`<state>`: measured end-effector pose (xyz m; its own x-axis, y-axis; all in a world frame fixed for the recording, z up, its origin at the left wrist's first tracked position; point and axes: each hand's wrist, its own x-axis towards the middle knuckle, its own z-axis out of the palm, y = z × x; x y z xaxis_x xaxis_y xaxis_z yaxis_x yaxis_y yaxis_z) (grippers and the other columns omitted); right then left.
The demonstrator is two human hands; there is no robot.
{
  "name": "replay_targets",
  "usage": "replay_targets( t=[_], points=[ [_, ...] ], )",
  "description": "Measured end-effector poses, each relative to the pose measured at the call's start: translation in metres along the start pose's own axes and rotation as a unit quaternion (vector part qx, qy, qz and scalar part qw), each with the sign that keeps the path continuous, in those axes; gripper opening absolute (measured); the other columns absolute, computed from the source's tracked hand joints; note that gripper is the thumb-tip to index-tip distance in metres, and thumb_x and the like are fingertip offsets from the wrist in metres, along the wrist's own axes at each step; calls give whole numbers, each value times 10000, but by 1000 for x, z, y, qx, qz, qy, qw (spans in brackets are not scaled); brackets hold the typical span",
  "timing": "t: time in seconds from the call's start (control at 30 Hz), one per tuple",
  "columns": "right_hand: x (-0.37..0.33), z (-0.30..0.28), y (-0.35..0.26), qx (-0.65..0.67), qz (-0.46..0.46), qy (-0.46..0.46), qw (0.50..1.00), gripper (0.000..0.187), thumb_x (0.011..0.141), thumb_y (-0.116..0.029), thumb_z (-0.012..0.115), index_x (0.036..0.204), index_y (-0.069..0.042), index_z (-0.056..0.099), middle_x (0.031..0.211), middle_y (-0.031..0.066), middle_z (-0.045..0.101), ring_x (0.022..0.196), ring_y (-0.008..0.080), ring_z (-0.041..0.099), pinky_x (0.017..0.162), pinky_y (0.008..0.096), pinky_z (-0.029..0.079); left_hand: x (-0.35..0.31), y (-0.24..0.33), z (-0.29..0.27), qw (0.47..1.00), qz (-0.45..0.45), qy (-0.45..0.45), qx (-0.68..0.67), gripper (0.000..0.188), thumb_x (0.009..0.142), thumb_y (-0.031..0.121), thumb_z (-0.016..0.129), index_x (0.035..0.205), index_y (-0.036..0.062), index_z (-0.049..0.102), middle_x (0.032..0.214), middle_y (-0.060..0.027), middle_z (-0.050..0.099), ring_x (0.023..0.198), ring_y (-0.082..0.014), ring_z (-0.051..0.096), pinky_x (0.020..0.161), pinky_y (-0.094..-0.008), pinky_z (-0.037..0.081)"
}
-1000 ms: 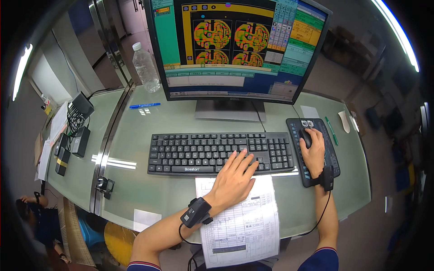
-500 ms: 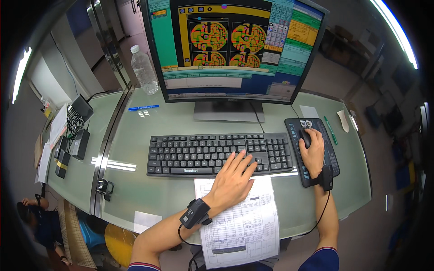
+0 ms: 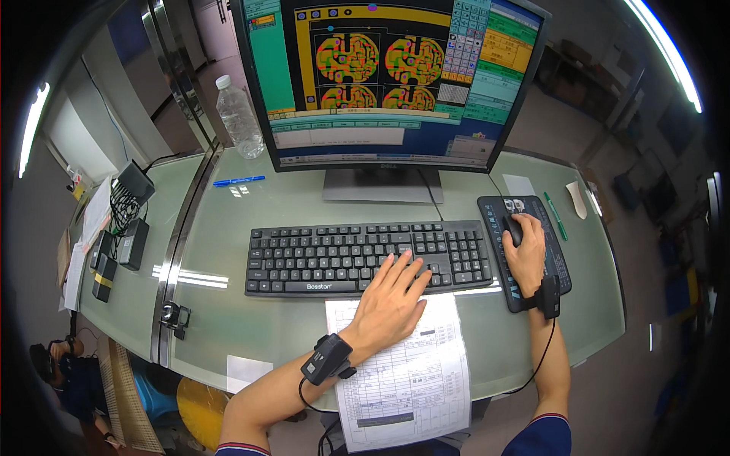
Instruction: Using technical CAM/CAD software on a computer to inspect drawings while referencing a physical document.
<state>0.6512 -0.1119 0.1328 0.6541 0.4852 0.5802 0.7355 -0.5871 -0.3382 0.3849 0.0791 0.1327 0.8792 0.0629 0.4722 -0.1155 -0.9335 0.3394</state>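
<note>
My left hand [image 3: 386, 308] lies over the right part of a black keyboard [image 3: 327, 262], its fingers stretched out on the keys and its palm above a printed form [image 3: 407, 380]. My right hand [image 3: 526, 254] is curved over a black computer mouse [image 3: 514, 229], which rests on a dark mouse pad [image 3: 559, 262]. A small black device with a cable is strapped to each of my wrists. Behind the keyboard stands a monitor [image 3: 426, 140], showing round orange and green circuit-like patterns beside coloured panels.
A clear plastic bottle [image 3: 240, 121] stands left of the monitor, near a blue pen [image 3: 239, 182]. Right of the pad lies a green pen [image 3: 556, 216]. Black power adapters [image 3: 134, 243] and cables sit on the left table section. Another person [image 3: 76, 380] is at the lower left.
The patterns on the monitor look slightly shifted as the view moved a little. My hands keep their places on the keyboard and mouse. The person at lower left moved an arm.
</note>
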Motion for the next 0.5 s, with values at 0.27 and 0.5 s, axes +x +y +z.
replay_targets(
  t=[0.27,0.5],
  points=[
    [3,0,-3,5,2,14,1000,370,890,-115,711,1236,2,655,1317,205,605,1207,412,586,1034,477,485,1,-1,-1,1000,-1,-2,-1,476,905,165,722,1330,-23,625,1436,-233,565,1447,-415,436,1238,-541,304],
    [4,-3,-9,14,9,2,1000,371,898,-119,712,1239,13,649,1317,220,601,1211,418,584,1038,474,483,3,-1,-1,1000,-3,-3,-8,466,900,156,725,1323,-18,636,1425,-232,579,1439,-415,450,1224,-544,327]
  ],
)
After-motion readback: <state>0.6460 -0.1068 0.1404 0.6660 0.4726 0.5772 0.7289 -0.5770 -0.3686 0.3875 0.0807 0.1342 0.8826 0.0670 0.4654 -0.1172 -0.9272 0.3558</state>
